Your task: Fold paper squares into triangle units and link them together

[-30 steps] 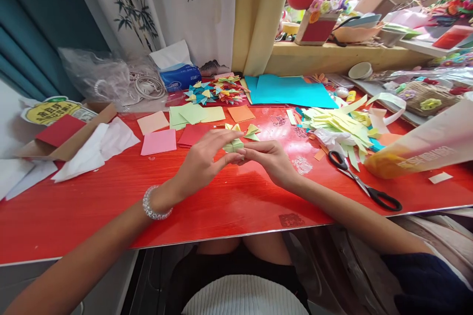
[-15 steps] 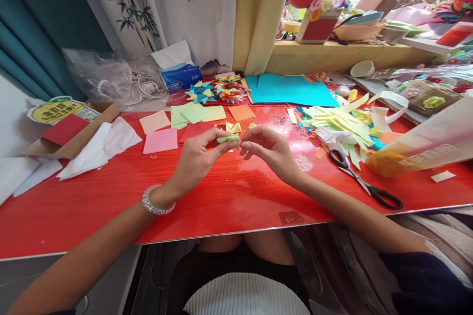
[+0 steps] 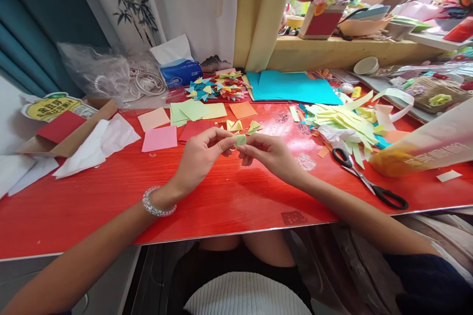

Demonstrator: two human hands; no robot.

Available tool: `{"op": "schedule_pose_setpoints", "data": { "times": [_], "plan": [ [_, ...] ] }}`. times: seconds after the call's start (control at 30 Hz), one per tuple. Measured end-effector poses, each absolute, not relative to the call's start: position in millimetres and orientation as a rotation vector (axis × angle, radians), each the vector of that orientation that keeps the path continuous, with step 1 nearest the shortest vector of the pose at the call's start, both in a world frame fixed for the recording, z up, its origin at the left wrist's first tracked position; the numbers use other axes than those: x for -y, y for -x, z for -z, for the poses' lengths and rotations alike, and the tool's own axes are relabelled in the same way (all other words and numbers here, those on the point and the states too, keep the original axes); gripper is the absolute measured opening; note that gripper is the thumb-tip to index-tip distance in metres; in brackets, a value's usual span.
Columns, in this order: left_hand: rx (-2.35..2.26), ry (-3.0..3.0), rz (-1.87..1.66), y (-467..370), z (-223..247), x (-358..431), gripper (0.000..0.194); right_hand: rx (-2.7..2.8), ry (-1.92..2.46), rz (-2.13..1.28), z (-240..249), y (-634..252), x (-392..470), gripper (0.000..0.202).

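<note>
A small folded light green paper piece (image 3: pixel 240 140) is pinched between both hands above the red table. My left hand (image 3: pixel 201 157), with a beaded bracelet on its wrist, grips the paper's left side between thumb and index finger. My right hand (image 3: pixel 271 155) pinches its right side the same way. Just behind the fingers lie small folded yellow pieces (image 3: pixel 234 125) and a green and yellow folded piece (image 3: pixel 253 127). A red paper square (image 3: pixel 195 130) lies partly hidden behind my left hand.
Pink squares (image 3: pixel 160 139), green squares (image 3: pixel 194 110) and an orange square (image 3: pixel 243 110) lie behind the hands. Black scissors (image 3: pixel 369 182) and paper strips (image 3: pixel 342 123) are at right. A cardboard box (image 3: pixel 70 142) stands at left, blue sheets (image 3: pixel 295 89) at the back.
My right hand has closed onto the green paper, which now sits flatter between both hands. A green and yellow folded piece behind the right fingers shows more fully. The view has shifted slightly.
</note>
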State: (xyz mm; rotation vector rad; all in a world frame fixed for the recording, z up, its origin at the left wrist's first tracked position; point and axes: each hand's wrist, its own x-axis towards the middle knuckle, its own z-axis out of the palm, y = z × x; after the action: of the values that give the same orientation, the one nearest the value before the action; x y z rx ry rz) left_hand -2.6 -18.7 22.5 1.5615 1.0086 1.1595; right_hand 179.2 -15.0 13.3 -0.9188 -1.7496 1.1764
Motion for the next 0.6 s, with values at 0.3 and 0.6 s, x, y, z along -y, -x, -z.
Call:
{"op": "schedule_pose_setpoints", "data": {
  "times": [0.3,0.6],
  "plan": [
    [-0.983,-1.530,-1.127,4.8,-22.3,13.5,0.019,1.739,0.964,-1.192,-12.9,-176.1,15.9,0.028],
    [-1.053,-1.680,-1.075,7.0,-26.0,15.1,0.021,1.840,0.946,-1.288,-13.4,-179.5,13.0,0.026]
  ]
}}
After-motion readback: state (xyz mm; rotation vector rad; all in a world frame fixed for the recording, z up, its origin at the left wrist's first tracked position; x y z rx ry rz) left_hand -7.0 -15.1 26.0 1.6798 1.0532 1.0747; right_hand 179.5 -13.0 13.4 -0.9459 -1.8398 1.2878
